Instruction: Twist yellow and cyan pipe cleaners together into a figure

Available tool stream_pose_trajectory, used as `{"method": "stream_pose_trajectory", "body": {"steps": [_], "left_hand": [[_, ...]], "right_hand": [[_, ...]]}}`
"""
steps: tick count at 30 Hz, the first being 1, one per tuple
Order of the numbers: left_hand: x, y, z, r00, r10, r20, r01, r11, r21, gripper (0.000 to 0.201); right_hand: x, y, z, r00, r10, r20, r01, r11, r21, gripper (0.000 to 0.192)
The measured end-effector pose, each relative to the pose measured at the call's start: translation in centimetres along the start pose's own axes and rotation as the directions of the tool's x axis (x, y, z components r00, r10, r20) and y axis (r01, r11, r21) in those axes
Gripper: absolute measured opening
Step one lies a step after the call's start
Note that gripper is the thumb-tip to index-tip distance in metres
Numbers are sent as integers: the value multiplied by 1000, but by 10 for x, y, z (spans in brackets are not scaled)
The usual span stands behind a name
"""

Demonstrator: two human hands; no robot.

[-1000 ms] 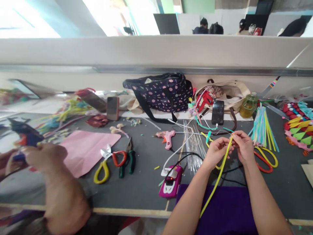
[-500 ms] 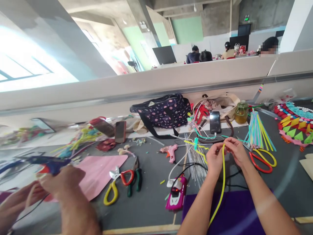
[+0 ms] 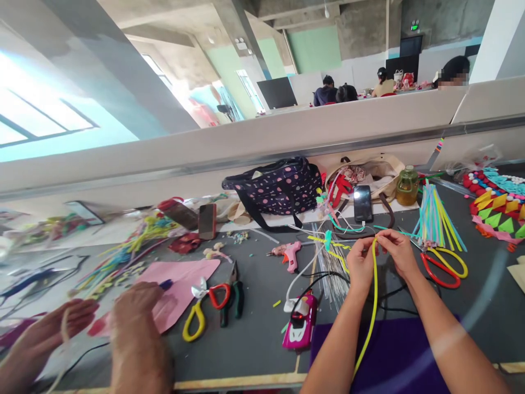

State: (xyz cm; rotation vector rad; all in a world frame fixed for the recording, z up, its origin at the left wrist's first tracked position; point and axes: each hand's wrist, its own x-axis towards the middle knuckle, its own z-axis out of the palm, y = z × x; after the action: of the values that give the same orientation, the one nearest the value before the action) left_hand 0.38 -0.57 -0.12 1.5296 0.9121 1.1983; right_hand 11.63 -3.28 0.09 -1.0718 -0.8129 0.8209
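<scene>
My left hand [image 3: 362, 265] and my right hand [image 3: 397, 251] meet at the fingertips above the dark worktable. Both are pinched around the upper end of a long yellow cord [image 3: 374, 306]. From there the cord hangs in a curve between my forearms toward the bottom edge; the tip inside my fingers is hidden. Just left of my hands lie a twisted yellow strip [image 3: 338, 259] and a bundle of thin clear sticks [image 3: 330, 279]. Scissors with red and yellow handles [image 3: 442, 268] rest to the right, beside a fanned bunch of coloured strips [image 3: 438, 216].
A pink glue gun [image 3: 289, 255], a magenta power strip [image 3: 301, 323] and pliers [image 3: 232, 295] lie left of me. Purple cloth [image 3: 404, 350] is under my forearms. A dotted bag [image 3: 279, 186] and phone [image 3: 363, 203] stand behind. A co-worker's hands [image 3: 65, 323] work at far left.
My hands stay pinched on the yellow cord with hardly any movement. At the left, the co-worker has let go of a blue glue gun, and one hand has moved right over the pink sheet.
</scene>
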Motion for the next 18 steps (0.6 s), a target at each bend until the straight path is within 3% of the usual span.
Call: {"method": "stream_pose_trajectory", "body": {"steps": [13, 18], "left_hand": [[0, 2, -4, 996, 72, -55, -68, 995, 78, 21], [0, 2, -4, 997, 73, -27, -73, 997, 17, 19]], "right_hand": [[-7, -5, 5, 994, -107, 31, 109, 987, -114, 12], [-2, -4, -3, 993, -8, 115, 8, 1000, 3, 15]]}}
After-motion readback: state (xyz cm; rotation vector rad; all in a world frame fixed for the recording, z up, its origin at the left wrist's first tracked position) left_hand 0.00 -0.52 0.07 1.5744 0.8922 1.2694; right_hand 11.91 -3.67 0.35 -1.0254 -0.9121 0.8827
